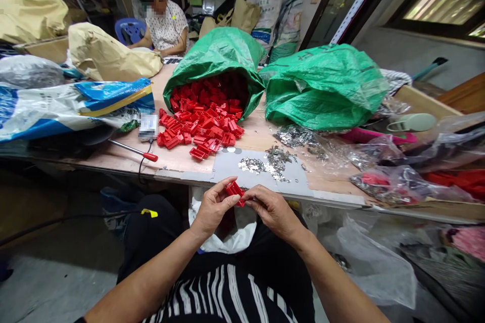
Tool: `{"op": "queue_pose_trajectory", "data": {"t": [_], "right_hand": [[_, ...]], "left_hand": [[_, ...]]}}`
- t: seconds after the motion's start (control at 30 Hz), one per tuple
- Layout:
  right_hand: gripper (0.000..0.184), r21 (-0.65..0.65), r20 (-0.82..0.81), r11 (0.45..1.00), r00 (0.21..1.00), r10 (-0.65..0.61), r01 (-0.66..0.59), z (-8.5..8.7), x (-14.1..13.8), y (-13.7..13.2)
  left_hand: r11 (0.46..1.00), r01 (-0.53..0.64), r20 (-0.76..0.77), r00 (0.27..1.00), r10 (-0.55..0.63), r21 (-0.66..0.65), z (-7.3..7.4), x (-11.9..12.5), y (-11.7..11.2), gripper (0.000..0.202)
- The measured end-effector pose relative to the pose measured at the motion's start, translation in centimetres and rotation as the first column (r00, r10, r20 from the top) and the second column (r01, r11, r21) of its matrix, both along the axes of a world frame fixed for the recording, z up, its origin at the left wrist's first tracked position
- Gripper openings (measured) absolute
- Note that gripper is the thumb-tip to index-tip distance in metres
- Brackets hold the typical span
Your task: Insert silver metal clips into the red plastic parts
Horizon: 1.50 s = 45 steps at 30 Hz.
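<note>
My left hand [214, 208] and my right hand [270, 208] meet in front of my lap, just below the table's front edge. Both pinch one small red plastic clip [235, 191] between thumb and fingertips. On the table ahead, a heap of the same red plastic clips [200, 128] spills out of a green sack [217, 55] lying on its side. A scatter of small shiny metal pieces [271, 161] lies on a grey sheet [231, 166] right in front of my hands.
A second green sack [326, 85] lies to the right, with clear plastic bags [397, 181] of parts beyond it. A red-handled screwdriver [134, 150] rests at the left, near blue-white bags [71, 105]. Another person [164, 22] sits at the far side. A white bag [223, 239] hangs below the table.
</note>
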State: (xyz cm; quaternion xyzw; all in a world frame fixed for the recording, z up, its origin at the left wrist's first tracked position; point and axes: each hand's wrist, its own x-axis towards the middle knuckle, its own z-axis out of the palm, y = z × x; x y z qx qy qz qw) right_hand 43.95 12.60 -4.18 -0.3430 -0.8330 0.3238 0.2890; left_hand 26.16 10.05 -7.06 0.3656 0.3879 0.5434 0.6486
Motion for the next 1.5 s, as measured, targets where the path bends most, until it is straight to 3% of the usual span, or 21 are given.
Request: {"op": "queue_pose_trajectory", "data": {"t": [0.33, 1.07, 1.2, 1.33, 1.5], "right_hand": [[0.015, 0.104, 0.021, 0.989, 0.994, 0.104, -0.106, -0.61, 0.17, 0.04], [0.009, 0.096, -0.037, 0.995, 0.999, 0.023, -0.019, -0.82, 0.08, -0.46], [0.008, 0.023, -0.083, 1.0, 0.996, 0.019, -0.017, -0.88, 0.22, -0.48], [0.01, -0.132, -0.096, 0.991, 0.995, -0.022, 0.01, -0.99, 0.31, -0.46], [0.015, -0.382, -0.249, 0.924, 0.965, -0.088, -0.014, -0.98, 0.04, -0.42]], "left_hand": [[0.994, 0.065, 0.107, 0.993, -0.056, -0.084, 0.41, -0.31, -0.01, 0.055], [0.989, 0.115, 0.069, 0.992, -0.109, -0.096, 0.25, -0.66, 0.32, 0.052], [0.986, 0.136, 0.109, 0.986, -0.125, -0.097, 0.2, -0.68, 0.25, 0.05], [0.982, 0.165, 0.152, 0.977, -0.15, -0.089, 0.49, -0.65, 0.15, 0.049], [0.984, 0.162, 0.167, 0.975, -0.148, -0.071, 0.56, -0.45, 0.16, 0.048]]}}
